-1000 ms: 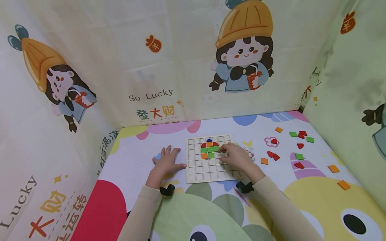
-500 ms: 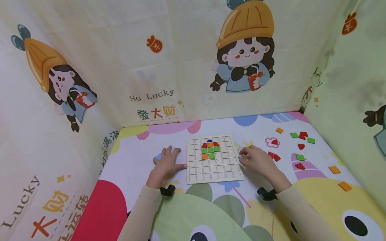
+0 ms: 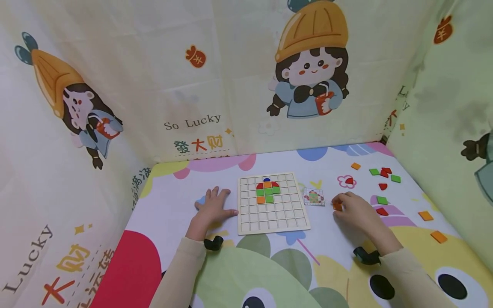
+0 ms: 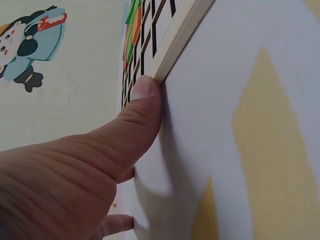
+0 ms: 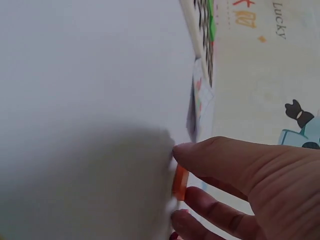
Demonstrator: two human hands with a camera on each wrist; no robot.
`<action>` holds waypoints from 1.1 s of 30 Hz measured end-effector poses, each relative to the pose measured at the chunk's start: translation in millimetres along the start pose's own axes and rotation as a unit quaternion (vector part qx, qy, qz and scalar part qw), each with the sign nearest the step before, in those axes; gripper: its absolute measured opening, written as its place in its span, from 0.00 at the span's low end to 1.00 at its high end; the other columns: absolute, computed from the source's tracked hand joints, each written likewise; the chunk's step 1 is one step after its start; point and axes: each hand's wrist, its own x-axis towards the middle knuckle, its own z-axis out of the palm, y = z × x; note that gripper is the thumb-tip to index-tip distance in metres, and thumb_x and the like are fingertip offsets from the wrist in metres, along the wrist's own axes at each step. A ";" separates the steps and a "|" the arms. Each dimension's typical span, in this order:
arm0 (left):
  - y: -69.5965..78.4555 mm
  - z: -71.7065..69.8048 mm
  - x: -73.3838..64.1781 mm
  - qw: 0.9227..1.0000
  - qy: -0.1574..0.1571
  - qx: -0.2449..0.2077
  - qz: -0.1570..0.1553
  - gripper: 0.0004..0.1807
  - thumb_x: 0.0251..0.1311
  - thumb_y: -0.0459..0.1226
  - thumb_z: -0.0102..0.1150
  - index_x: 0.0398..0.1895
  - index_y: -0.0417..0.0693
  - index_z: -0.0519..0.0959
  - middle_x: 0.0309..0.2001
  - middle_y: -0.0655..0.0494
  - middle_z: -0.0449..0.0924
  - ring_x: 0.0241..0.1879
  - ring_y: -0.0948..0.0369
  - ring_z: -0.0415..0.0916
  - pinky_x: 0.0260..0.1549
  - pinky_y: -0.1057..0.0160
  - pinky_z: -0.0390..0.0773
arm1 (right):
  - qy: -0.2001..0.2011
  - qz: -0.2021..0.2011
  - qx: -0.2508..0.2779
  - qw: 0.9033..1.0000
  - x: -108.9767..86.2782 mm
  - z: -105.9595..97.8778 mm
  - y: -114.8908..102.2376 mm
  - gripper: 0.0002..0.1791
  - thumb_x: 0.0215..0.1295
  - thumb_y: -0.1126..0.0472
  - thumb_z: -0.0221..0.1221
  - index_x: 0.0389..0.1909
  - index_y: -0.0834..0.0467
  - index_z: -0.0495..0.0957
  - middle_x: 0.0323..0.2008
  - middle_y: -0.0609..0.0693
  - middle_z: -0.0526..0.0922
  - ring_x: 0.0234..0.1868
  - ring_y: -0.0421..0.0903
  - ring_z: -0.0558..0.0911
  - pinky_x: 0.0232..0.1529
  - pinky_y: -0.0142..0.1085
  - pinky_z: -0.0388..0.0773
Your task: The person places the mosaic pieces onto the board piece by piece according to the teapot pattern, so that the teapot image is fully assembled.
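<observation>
A square wooden grid board (image 3: pixel 271 218) lies on the table. Set in its upper part are several small tiles: orange and green squares (image 3: pixel 268 191), red rounded pieces and a blue one at the top. My left hand (image 3: pixel 213 209) rests flat on the cloth with fingers spread, its thumb touching the board's left edge. To the right of the board, my right hand (image 3: pixel 358 218) has its thumb and fingers at the edges of an orange square tile (image 5: pixel 180 182), which is low at the tabletop and partly hidden by the fingers.
A small printed pattern card (image 3: pixel 314 197) lies between the board and my right hand. Loose tiles are scattered on the right: green squares (image 3: pixel 382 200), red pieces (image 3: pixel 383 187) and orange squares (image 3: pixel 426 215). Printed curtains (image 3: pixel 246 85) stand around the table.
My right hand has moved right from the board, past the pattern card, to the orange square tile. The card is uncovered now. My left hand has stayed at the board's edge.
</observation>
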 end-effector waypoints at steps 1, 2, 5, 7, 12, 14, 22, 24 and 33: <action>-0.1 0.1 -0.2 1.000 0.000 0.000 0.000 0.47 0.57 0.60 0.72 0.78 0.58 0.64 0.82 0.38 0.47 0.80 0.32 0.39 0.59 0.11 0.44 | -0.001 0.002 0.003 1.000 -0.6 0.3 1.4 0.18 0.59 0.61 0.73 0.49 0.62 0.84 0.43 0.60 0.83 0.44 0.57 0.79 0.48 0.56 0.83; -0.1 0.3 -0.4 1.000 0.000 0.001 0.000 0.47 0.57 0.60 0.72 0.78 0.58 0.64 0.82 0.38 0.47 0.80 0.32 0.39 0.59 0.12 0.44 | -0.002 0.006 0.008 1.000 -0.9 0.8 2.7 0.18 0.59 0.61 0.73 0.49 0.62 0.84 0.42 0.59 0.83 0.43 0.57 0.79 0.48 0.56 0.83; 0.0 -0.1 -0.7 1.000 0.000 -0.002 0.001 0.47 0.57 0.60 0.72 0.78 0.58 0.64 0.82 0.38 0.47 0.81 0.32 0.39 0.59 0.11 0.43 | -0.005 0.014 0.023 1.000 -0.5 2.0 4.4 0.18 0.60 0.61 0.73 0.49 0.62 0.83 0.41 0.57 0.84 0.43 0.55 0.80 0.48 0.54 0.84; 0.2 -0.3 -0.7 1.000 -0.001 -0.005 0.002 0.47 0.57 0.60 0.72 0.77 0.58 0.64 0.82 0.38 0.47 0.80 0.32 0.39 0.59 0.11 0.43 | -0.011 0.021 0.031 0.999 0.3 2.9 4.0 0.18 0.60 0.61 0.73 0.49 0.62 0.82 0.41 0.57 0.85 0.43 0.55 0.80 0.48 0.53 0.84; -0.1 0.3 0.3 1.000 -0.003 -0.007 0.000 0.48 0.57 0.60 0.72 0.78 0.58 0.64 0.82 0.38 0.47 0.81 0.32 0.38 0.60 0.11 0.42 | -0.011 0.020 0.024 0.999 4.2 3.0 0.5 0.19 0.61 0.61 0.72 0.51 0.61 0.82 0.41 0.56 0.85 0.43 0.54 0.80 0.48 0.53 0.84; -0.4 0.4 0.4 1.000 -0.003 -0.007 -0.003 0.48 0.57 0.60 0.72 0.78 0.59 0.64 0.83 0.39 0.47 0.81 0.33 0.38 0.60 0.12 0.42 | -0.005 0.015 0.019 1.000 7.4 3.0 -3.5 0.19 0.61 0.61 0.72 0.51 0.61 0.82 0.41 0.57 0.85 0.42 0.54 0.80 0.47 0.53 0.83; -1.1 -0.2 0.5 1.000 -0.009 -0.004 -0.004 0.48 0.58 0.60 0.71 0.79 0.59 0.63 0.83 0.39 0.46 0.81 0.33 0.37 0.60 0.12 0.42 | 0.047 -0.020 0.003 0.999 29.2 7.3 -33.4 0.15 0.64 0.59 0.68 0.50 0.58 0.82 0.39 0.53 0.84 0.36 0.50 0.79 0.38 0.46 0.80; -0.6 -0.4 0.8 1.000 -0.010 -0.003 -0.003 0.48 0.57 0.61 0.71 0.79 0.59 0.63 0.83 0.40 0.46 0.81 0.34 0.37 0.60 0.12 0.42 | 0.059 -0.030 0.001 0.998 34.6 7.4 -41.6 0.17 0.64 0.59 0.68 0.52 0.59 0.81 0.39 0.53 0.84 0.35 0.50 0.79 0.36 0.44 0.79; -1.0 -0.6 0.0 1.000 -0.002 -0.005 -0.001 0.48 0.57 0.60 0.72 0.78 0.59 0.63 0.83 0.39 0.47 0.81 0.33 0.38 0.60 0.12 0.42 | 0.164 -0.082 -0.001 0.983 49.7 2.9 -77.7 0.21 0.61 0.62 0.70 0.55 0.60 0.80 0.43 0.59 0.84 0.37 0.54 0.80 0.35 0.47 0.81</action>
